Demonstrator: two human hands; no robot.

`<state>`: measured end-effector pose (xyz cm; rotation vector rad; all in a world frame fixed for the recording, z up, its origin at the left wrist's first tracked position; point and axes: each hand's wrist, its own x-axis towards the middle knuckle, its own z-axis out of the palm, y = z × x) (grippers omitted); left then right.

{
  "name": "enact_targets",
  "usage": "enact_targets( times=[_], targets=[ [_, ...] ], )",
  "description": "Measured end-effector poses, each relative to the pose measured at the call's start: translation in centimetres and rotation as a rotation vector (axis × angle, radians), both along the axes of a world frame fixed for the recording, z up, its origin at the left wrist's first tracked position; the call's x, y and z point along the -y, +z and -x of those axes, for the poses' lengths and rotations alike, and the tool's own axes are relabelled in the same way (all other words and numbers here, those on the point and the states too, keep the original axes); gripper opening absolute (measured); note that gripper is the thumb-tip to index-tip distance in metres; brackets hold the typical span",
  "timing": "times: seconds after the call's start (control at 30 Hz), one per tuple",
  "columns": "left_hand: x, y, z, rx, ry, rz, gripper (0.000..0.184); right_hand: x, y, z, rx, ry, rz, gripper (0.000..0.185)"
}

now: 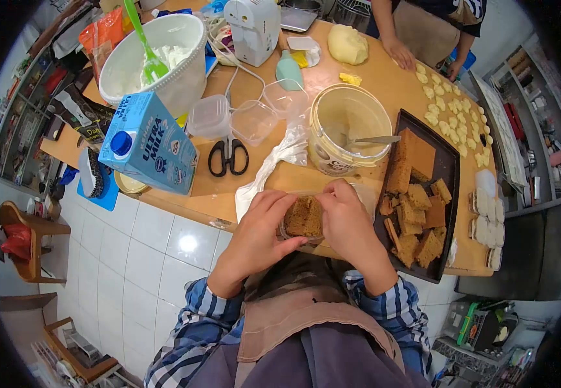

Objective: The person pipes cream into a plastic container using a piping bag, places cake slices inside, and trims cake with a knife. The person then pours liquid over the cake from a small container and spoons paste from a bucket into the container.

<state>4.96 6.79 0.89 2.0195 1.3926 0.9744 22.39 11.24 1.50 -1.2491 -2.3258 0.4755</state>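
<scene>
At the table's front edge, a piece of brown cake (304, 216) sits in a small clear plastic container (298, 238). My left hand (259, 234) is closed round the container's left side, its thumb along the near edge. My right hand (347, 223) closes on the cake's right side, its fingertips partly hidden. Right of my hands, a dark baking tray (430, 274) holds several cut cake pieces (416, 216) and a larger cake slab (418, 155). Just beyond my hands stands a white tub (332, 146) with a metal utensil (376, 140) across its rim.
At left stand a blue milk carton (149, 143) and a white bowl (190, 77) with cream and a green spatula (143, 42). Black-handled scissors (228, 157) lie near empty clear containers (254, 121). Another person's hand (399, 53) is beside dough pieces (448, 110) at the far right.
</scene>
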Motion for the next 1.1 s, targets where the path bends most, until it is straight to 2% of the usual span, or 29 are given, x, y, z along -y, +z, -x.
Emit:
enact_targets(
  times=[0.13, 0.23, 0.4, 0.53, 0.73, 0.87, 1.1],
  targets=[
    [0.0, 0.1, -0.1, -0.012, 0.006, 0.011, 0.066, 0.4, 0.6, -0.1, 0.018, -0.014, -0.066, 0.019],
    [0.1, 0.1, 0.0, -0.014, 0.005, 0.023, 0.067, 0.8, 2.0, -0.8, -0.076, -0.094, -0.076, 0.017],
    [0.4, 0.6, -0.3, 0.044, -0.003, 0.117, 0.078, 2.4, 2.9, -1.3, -0.061, -0.168, 0.096, 0.008],
    [0.3, 0.2, -0.5, 0.042, 0.001, 0.130, 0.089, 3.3, 2.1, -0.9, -0.102, -0.204, 0.189, 0.010],
    [0.2, -0.9, -1.4, 0.037, 0.060, 0.127, 0.091, 3.6, 1.0, -0.6, -0.154, -0.259, 0.187, 0.018],
    [0.5, -0.9, -1.6, 0.073, 0.109, 0.088, 0.090, 3.8, 0.6, -0.4, -0.258, -0.264, 0.129, 0.022],
    [2.3, 0.8, -2.3, 0.159, 0.139, -0.044, 0.096, 4.0, 2.6, -1.1, -0.565, -0.281, 0.346, 0.028]
  ],
)
